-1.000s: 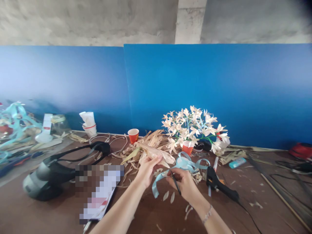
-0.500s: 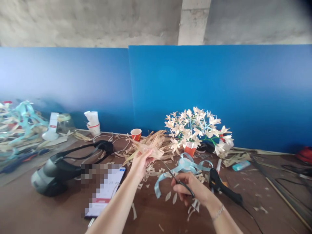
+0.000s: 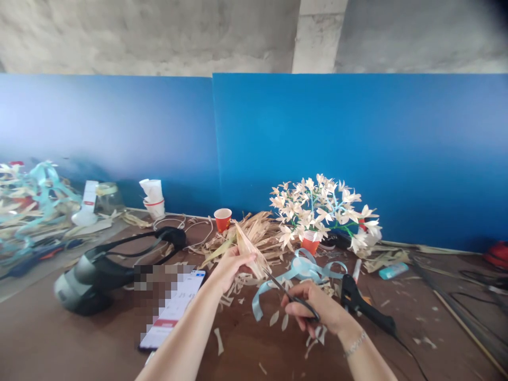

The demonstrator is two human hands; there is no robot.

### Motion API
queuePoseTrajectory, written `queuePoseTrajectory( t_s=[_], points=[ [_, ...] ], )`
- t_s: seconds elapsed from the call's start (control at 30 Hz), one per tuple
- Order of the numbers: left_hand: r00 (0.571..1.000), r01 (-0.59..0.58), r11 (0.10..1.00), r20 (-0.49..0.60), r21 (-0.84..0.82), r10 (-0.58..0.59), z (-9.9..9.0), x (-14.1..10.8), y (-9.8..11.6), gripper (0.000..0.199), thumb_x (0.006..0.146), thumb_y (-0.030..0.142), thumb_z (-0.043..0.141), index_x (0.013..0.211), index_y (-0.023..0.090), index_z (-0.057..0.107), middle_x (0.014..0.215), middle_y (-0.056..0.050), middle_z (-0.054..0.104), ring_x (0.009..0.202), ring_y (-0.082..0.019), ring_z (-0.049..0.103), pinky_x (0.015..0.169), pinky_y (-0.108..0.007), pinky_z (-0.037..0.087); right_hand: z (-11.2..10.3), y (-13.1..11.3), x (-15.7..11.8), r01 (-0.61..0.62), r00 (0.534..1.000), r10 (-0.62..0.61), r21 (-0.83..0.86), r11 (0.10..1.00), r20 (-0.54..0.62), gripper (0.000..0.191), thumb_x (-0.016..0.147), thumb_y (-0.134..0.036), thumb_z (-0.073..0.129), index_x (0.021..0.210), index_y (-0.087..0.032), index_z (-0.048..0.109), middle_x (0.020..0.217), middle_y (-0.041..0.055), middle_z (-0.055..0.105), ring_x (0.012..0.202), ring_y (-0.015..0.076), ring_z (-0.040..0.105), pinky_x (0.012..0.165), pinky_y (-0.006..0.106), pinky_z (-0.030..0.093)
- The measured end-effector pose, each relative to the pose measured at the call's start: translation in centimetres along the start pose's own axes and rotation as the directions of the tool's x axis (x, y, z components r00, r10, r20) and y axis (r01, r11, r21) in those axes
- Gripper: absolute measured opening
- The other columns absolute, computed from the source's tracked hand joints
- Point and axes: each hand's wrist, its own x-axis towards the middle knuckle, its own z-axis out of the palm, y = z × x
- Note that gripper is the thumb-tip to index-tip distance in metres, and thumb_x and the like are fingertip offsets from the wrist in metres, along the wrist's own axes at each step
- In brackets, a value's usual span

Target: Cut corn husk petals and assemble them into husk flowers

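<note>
My left hand (image 3: 234, 267) pinches a pale corn husk piece (image 3: 251, 253) whose narrow tip points up and back. In my right hand (image 3: 311, 307) are dark scissors (image 3: 286, 292), their tips at the husk's lower right edge. Behind both hands lies a heap of dry husks (image 3: 264, 227). A light blue ribbon (image 3: 304, 267) curls just beyond the scissors. Small cut petals (image 3: 274, 318) and scraps lie on the brown table (image 3: 242, 354) below.
White husk flowers (image 3: 321, 209) stand in a red cup (image 3: 310, 244). A glue gun (image 3: 365, 307) lies right of my right hand. Leftward are a phone (image 3: 174, 312) and a black-grey headset (image 3: 87, 280). Another red cup (image 3: 223, 219) stands behind.
The husk in my left hand has turned from lying sideways to pointing upward, with its lower edge now at the scissor tips. My right hand has barely moved.
</note>
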Motion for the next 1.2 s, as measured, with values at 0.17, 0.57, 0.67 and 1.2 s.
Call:
queuePoseTrajectory(
  t_s=[0.17, 0.57, 0.67, 1.2],
  points=[
    [0.997, 0.033, 0.999, 0.066, 0.023, -0.034, -0.02, -0.21, -0.06, 0.012, 0.06, 0.021, 0.073, 0.069, 0.015, 0.067, 0.067, -0.008, 0.068, 0.057, -0.019, 0.061, 0.051, -0.026, 0.046, 0.22, -0.24, -0.09, -0.021, 1.0, 0.022, -0.014, 1.0, 0.022, 0.028, 0.069, -0.035, 0.064, 0.084, -0.012, 0.062, 0.044, -0.0047, 0.056, 0.028, 0.0039, 0.043, 0.028, 0.012, 0.027],
    [0.972, 0.141, 0.99, 0.186, 0.019, -0.142, -0.02, -0.32, -0.54, 0.017, 0.058, 0.023, 0.073, 0.069, 0.011, 0.067, 0.065, -0.007, 0.069, 0.057, -0.018, 0.063, 0.054, -0.025, 0.046, 0.46, -0.23, -0.08, -0.025, 0.997, 0.022, 0.044, 0.999, 0.07, 0.026, 0.069, -0.032, 0.064, 0.084, -0.011, 0.064, 0.044, -0.0048, 0.057, 0.028, 0.0034, 0.044, 0.027, 0.011, 0.019],
    [0.971, 0.144, 0.99, 0.194, 0.002, -0.141, 0.12, -0.53, -0.49, 0.016, 0.058, 0.022, 0.072, 0.068, 0.011, 0.067, 0.067, -0.008, 0.07, 0.055, -0.017, 0.062, 0.052, -0.024, 0.045, 0.58, -0.33, -0.12, -0.026, 0.997, 0.022, 0.052, 0.998, 0.075, 0.024, 0.07, -0.031, 0.064, 0.083, -0.011, 0.064, 0.043, -0.0056, 0.056, 0.027, 0.0032, 0.042, 0.026, 0.012, 0.023],
    [0.973, 0.161, 0.987, 0.165, 0.001, -0.159, 0.4, -0.45, -0.75, 0.013, 0.059, 0.02, 0.072, 0.066, 0.012, 0.066, 0.062, -0.006, 0.068, 0.052, -0.015, 0.06, 0.051, -0.023, 0.044, 0.41, 0.15, -0.01, 0.051, 0.998, -0.05, -0.018, 0.999, 0.03, 0.015, 0.07, -0.028, 0.062, 0.075, -0.013, 0.064, 0.038, -0.0097, 0.042, 0.028, 0.0017, 0.029, 0.028, 0.014, 0.017]
  ],
)
